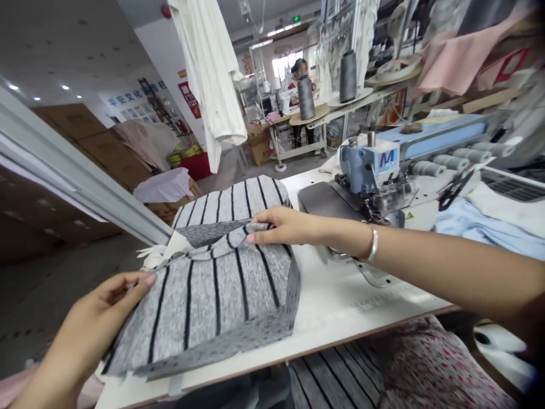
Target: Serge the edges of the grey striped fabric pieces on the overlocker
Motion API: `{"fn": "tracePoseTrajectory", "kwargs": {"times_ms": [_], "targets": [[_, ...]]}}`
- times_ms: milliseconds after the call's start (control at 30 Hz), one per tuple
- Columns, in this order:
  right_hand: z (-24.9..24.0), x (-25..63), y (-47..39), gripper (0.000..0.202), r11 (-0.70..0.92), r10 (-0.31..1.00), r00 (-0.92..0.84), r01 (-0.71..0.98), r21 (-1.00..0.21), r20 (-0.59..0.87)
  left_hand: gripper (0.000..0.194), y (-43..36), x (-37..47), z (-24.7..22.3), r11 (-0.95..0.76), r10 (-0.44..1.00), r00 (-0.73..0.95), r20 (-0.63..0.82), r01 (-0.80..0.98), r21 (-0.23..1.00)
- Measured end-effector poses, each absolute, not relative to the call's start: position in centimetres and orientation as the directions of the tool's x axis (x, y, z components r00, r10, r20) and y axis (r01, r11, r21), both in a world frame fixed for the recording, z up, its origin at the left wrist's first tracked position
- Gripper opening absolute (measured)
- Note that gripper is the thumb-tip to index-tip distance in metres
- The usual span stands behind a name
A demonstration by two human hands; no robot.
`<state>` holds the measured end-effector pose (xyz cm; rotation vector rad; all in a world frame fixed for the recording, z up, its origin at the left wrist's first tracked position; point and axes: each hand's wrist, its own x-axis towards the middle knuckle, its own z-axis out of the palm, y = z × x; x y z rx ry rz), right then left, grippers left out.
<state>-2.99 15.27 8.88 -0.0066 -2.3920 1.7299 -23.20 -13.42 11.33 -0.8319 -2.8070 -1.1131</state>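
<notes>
Grey striped cloth (213, 301) lies stacked on the table (336, 301); I see the left hand (100, 309) and right hand (289, 226) pinching its far edge.

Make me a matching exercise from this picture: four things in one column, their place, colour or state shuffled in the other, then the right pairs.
1. Left hand
2. Right hand
3. Nearest sewing machine
4. Bracelet

A. Blue and white, bearing a large M
B. Pinching the raised far edge of the near striped cloth
C. Silver-coloured
D. At the left end of that cloth's far edge

Pairs: 1-D; 2-B; 3-A; 4-C
</notes>
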Motion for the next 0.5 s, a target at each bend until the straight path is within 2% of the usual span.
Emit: {"fn": "tracePoseTrajectory", "kwargs": {"times_ms": [67, 133, 267, 400, 467, 500], "targets": [[8.8, -3.0, 15.5, 0.028, 0.427, 0.032, -0.982, -0.153, -0.891, 0.184, 0.056, -13.2, -23.6, 10.5, 0.619, 0.389, -0.916, 0.098, 0.339, 0.709], [8.9, -2.9, 15.4, 0.035, 0.485, 0.007, -0.984, -0.152, -0.861, 0.178, 0.054, -13.3, -24.0, 10.1, 0.584, 0.347, -0.937, 0.048, 0.256, 0.77], [8.9, -2.7, 15.1, 0.037, 0.389, 0.051, -0.993, -0.076, -0.918, 0.104, 0.05, -13.1, -25.0, 9.9, 0.59, 0.35, -0.936, 0.026, 0.242, 0.771], [8.7, -2.5, 15.1, 0.034, 0.276, 0.04, -0.996, -0.069, -0.959, 0.083, 0.046, -12.6, -26.1, 10.1, 0.648, 0.358, -0.929, 0.091, 0.317, 0.692], [8.6, -2.4, 15.2, 0.033, 0.246, 0.04, -0.995, -0.077, -0.966, 0.09, 0.036, -12.5, -25.7, 10.3, 0.69, 0.356, -0.911, 0.206, 0.405, 0.6], [8.5, -2.3, 15.3, 0.033, 0.234, 0.042, -0.995, -0.083, -0.969, 0.096, 0.032, -12.5, -24.9, 10.3, 0.695, 0.371, -0.876, 0.308, 0.482, 0.534]]}}
